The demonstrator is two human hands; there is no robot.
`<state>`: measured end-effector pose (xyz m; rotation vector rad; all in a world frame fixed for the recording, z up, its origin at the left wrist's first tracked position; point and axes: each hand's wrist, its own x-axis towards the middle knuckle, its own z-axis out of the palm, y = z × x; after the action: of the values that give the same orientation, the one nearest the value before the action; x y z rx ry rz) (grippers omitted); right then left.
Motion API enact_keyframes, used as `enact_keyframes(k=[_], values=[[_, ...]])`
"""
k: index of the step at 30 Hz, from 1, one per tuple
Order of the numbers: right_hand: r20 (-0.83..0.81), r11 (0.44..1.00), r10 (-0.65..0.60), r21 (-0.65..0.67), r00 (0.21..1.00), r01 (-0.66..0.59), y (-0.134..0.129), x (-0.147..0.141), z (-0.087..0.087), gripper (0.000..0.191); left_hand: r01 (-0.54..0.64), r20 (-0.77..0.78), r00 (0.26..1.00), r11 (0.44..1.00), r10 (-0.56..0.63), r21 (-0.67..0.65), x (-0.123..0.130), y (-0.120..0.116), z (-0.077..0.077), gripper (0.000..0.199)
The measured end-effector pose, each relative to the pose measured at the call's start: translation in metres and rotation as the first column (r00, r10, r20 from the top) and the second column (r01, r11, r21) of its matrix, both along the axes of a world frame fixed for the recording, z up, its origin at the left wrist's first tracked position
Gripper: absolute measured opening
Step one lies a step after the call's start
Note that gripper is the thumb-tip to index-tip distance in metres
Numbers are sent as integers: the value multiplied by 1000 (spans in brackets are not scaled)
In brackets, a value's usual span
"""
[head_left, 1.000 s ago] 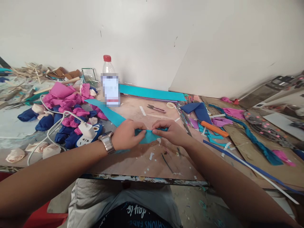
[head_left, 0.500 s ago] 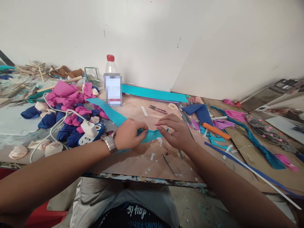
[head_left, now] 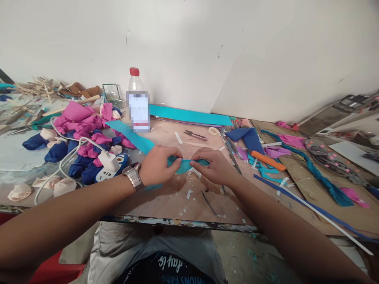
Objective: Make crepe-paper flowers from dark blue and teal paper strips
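A long turquoise strip (head_left: 139, 142), of crepe paper or fabric, runs from beside the bottle down to my hands above the table's middle. My left hand (head_left: 160, 163), with a metal watch on the wrist, pinches the strip's edge between thumb and fingers. Close beside it, my right hand (head_left: 211, 163) pinches the same edge near the strip's end. Between the two thumbs the edge is drawn into a narrow fold, and the rest of the strip hangs below it. Part of the strip is hidden behind my left hand.
Pink, blue and cream crumpled rosettes (head_left: 79, 122) and a power strip with a white plug (head_left: 109, 161) lie at left. Behind stands a red-capped bottle (head_left: 135, 81). Thread snips (head_left: 195, 135), a tape roll (head_left: 213, 131) and an orange-handled cutter (head_left: 268, 160) lie to the right.
My right hand has moved slightly left and down, its raised fingers closing on the strip's edge. My left hand stays on the strip, its thumb now close to the right one.
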<state>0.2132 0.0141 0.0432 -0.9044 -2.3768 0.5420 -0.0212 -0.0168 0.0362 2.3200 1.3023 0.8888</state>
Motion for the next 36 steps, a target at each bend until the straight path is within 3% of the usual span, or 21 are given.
enact_keyframes(k=[10,19,24,31,36], values=[[-27,997,-39,-68,999,37,6,4,-3,23,-77,46,996,997,76,25,-1,4,-1,14],[12,990,61,125,998,-62,3,6,6,19,11,91,996,1000,-9,-28,-2,4,1,15],[46,979,118,163,992,-124,6,10,7,16,21,129,991,999,-17,-26,-2,5,1,19],[11,985,89,150,996,-89,7,10,5,18,74,206,976,997,-75,15,-1,4,-1,4],[-39,994,54,102,998,-49,10,12,4,19,54,209,976,996,-67,66,-1,3,2,5]])
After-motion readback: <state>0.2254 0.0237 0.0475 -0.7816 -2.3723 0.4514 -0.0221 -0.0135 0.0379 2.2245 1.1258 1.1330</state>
